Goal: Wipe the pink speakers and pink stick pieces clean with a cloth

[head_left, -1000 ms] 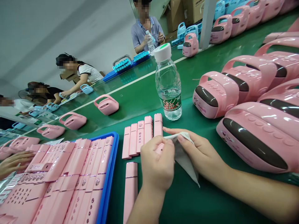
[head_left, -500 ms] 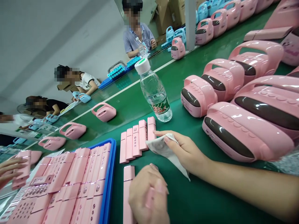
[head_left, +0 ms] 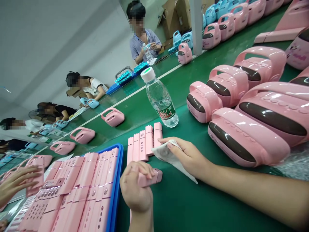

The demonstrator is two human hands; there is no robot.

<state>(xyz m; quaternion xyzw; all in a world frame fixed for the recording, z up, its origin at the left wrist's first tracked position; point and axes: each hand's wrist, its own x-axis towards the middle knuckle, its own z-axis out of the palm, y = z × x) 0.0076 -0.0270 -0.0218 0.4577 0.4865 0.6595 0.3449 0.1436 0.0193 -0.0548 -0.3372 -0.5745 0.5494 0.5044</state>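
Note:
My left hand is wrapped round a slim pink bar-shaped device, whose end sticks out to the right of the fingers. A white cloth is pinched in my right hand, its corner hanging towards the table. The right fingertips are close to a row of similar pink bars lying side by side; whether they touch the row I cannot tell. Another pink bar under my left wrist is mostly hidden. To the left, a blue tray holds many more pink bars.
A water bottle stands beyond the row. Pink handled speaker-like units crowd the right side. At the far left a co-worker's hand holds a pink piece. Along the green line, more handled units and several people are visible.
My left hand has lifted and turned, so the pink bar now points right, nearer the cloth. My right hand stays almost still. The co-worker's hand at left has come further into view.

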